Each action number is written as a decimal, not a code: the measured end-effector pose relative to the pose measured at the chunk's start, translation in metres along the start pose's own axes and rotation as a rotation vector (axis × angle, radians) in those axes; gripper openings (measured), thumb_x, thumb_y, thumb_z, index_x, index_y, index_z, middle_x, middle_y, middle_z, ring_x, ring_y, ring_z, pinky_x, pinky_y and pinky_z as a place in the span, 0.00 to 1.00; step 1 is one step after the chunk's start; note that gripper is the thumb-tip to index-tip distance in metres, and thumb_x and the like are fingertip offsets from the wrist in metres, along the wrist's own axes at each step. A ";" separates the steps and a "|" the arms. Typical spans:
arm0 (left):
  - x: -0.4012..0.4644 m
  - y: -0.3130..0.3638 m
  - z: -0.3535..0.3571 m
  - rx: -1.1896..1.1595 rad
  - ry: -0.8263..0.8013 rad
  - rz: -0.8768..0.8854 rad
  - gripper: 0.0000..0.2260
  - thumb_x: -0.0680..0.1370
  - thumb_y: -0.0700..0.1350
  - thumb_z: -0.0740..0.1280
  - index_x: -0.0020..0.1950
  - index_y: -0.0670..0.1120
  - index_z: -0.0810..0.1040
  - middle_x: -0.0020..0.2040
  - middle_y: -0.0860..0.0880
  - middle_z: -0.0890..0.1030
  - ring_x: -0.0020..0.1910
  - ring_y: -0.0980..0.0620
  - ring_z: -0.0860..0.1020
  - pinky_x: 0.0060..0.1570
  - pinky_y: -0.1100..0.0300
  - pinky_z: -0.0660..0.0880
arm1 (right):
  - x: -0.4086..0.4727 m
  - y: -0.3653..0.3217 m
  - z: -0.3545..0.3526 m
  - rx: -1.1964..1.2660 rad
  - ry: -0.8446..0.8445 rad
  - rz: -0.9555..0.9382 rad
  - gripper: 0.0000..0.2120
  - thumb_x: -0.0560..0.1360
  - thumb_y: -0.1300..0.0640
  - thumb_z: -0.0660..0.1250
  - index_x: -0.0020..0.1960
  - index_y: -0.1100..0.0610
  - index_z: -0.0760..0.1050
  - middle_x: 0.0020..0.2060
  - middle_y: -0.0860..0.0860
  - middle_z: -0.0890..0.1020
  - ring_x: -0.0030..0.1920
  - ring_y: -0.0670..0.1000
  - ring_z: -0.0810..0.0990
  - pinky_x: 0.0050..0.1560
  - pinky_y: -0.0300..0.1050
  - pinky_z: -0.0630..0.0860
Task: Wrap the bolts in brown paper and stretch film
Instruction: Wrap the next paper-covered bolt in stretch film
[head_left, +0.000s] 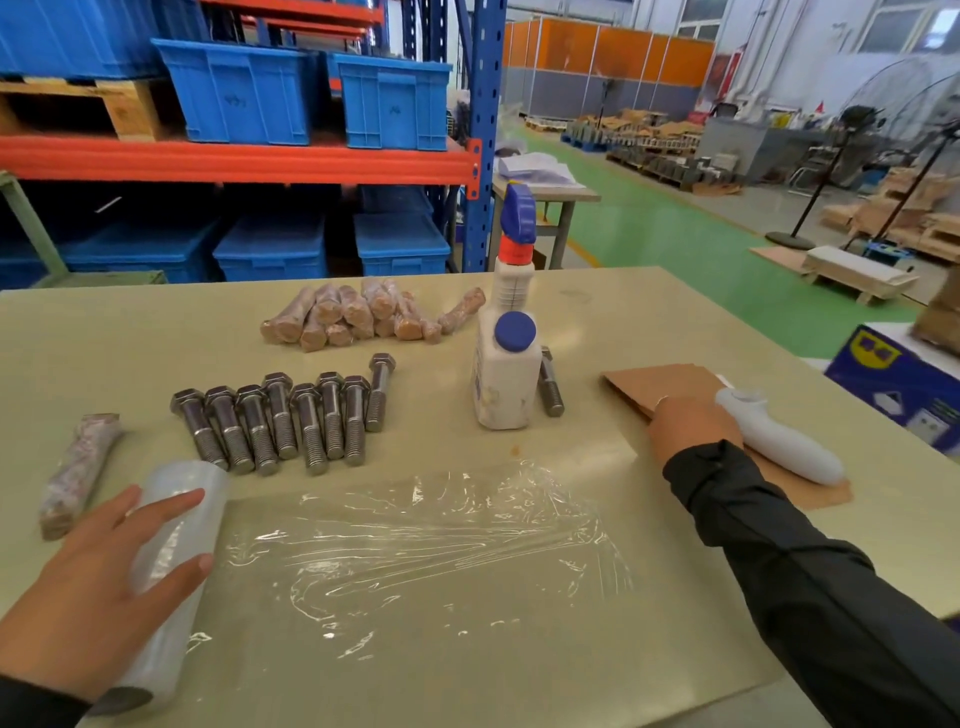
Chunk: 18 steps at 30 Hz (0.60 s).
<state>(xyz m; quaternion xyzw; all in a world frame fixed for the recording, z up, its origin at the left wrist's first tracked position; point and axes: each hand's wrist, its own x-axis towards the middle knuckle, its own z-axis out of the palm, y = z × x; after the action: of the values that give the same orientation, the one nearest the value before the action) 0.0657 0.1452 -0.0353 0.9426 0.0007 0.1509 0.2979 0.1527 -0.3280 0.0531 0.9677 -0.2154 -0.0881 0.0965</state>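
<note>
Several bare steel bolts (291, 421) lie in a row mid-table. A sheet of stretch film (431, 551) is spread flat in front of me, still joined to the film roll (171, 561) at its left. My left hand (98, 587) rests on that roll, fingers spread over it. My right hand (691, 423) lies on a stack of brown paper (670, 387) at the right, fingers on the top sheet. A pile of wrapped bolts (363, 314) sits at the back. One wrapped bolt (78, 473) lies at the far left.
A white spray bottle with a blue cap (506, 358) stands right of the bolts, one bolt (550, 384) behind it. A white handle tool (779, 439) lies on the paper. Blue bins (249, 93) fill the racks behind the table (104, 338). A blue box (898, 384) sits at the right.
</note>
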 end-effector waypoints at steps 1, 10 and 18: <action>-0.001 0.003 0.000 -0.003 0.004 0.003 0.28 0.63 0.60 0.65 0.63 0.71 0.63 0.67 0.37 0.70 0.68 0.37 0.66 0.64 0.37 0.62 | -0.001 0.001 -0.006 0.008 -0.020 0.016 0.14 0.79 0.59 0.58 0.63 0.60 0.71 0.61 0.56 0.76 0.61 0.56 0.74 0.60 0.46 0.70; -0.005 0.019 -0.006 -0.051 0.016 0.017 0.24 0.62 0.62 0.64 0.58 0.65 0.68 0.70 0.40 0.68 0.70 0.41 0.63 0.67 0.42 0.59 | 0.002 0.023 -0.011 0.333 0.176 0.064 0.18 0.79 0.49 0.56 0.63 0.58 0.72 0.59 0.58 0.76 0.60 0.60 0.73 0.60 0.51 0.69; -0.001 -0.001 0.002 -0.034 0.060 0.051 0.22 0.61 0.70 0.58 0.54 0.82 0.61 0.70 0.41 0.67 0.70 0.43 0.62 0.65 0.42 0.60 | -0.011 0.015 -0.017 0.351 0.610 0.086 0.12 0.79 0.58 0.57 0.51 0.60 0.77 0.44 0.59 0.81 0.45 0.63 0.78 0.40 0.47 0.68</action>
<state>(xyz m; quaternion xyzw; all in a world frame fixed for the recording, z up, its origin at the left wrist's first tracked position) 0.0652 0.1448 -0.0383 0.9321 -0.0171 0.1867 0.3100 0.1401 -0.3340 0.0745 0.9415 -0.2291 0.2472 -0.0076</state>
